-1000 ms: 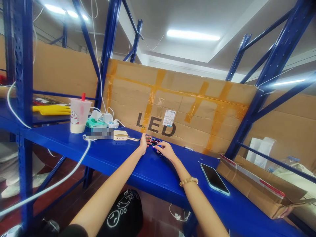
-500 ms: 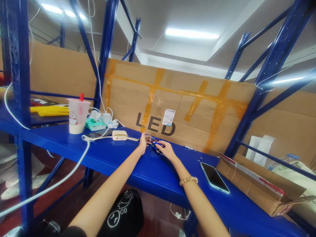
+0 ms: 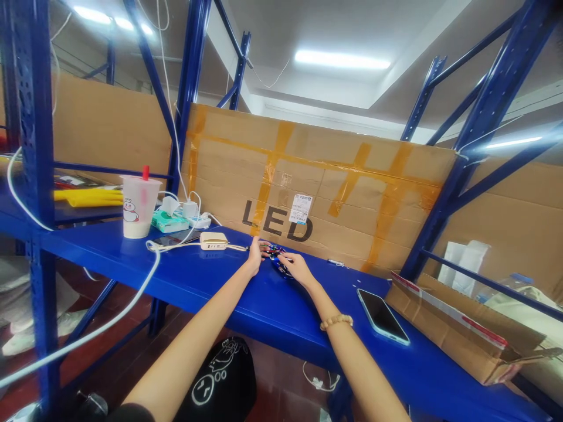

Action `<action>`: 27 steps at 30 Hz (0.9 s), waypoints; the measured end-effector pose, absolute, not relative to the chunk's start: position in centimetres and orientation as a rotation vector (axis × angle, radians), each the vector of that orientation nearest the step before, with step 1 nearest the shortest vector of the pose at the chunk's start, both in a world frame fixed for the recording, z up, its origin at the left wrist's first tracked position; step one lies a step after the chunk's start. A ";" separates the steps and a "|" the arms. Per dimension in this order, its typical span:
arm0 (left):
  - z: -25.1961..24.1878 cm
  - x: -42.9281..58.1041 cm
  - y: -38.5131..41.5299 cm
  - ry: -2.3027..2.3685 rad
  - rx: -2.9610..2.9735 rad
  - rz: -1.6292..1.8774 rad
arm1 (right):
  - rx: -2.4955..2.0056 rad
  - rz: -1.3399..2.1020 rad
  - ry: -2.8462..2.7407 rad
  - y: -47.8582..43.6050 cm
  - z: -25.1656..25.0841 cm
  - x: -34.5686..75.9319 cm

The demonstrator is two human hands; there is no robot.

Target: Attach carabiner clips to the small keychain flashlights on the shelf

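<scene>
At twelve o'clock on the worktop (image 3: 211, 278), the right hand (image 3: 298, 266) has shifted its fingertips slightly, seemingly pinching the dark glinting thing (image 3: 274, 252), so handling continues; the left hand (image 3: 256, 255) meets its nine-o'clock side, grip unclear

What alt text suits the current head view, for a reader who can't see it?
A person's left hand and right hand touch a small, shiny object at a blue shelf, before cardboard printed "LED". A power bank and drink cup stand left; a smartphone lies right.
</scene>
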State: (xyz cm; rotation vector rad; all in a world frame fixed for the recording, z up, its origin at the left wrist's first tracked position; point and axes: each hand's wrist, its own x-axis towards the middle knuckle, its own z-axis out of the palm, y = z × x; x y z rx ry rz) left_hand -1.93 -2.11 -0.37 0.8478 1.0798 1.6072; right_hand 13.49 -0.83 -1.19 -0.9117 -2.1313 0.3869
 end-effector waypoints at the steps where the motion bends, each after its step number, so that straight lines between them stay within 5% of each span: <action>1: -0.4 -1.9 -2.1 1.080 0.848 1.607 | -0.917 0.384 -2.131 -0.8 -1.2 13.5; 27: -0.2 -1.9 -2.4 1.099 0.849 1.603 | -0.915 0.463 -2.045 -1.2 -1.3 13.2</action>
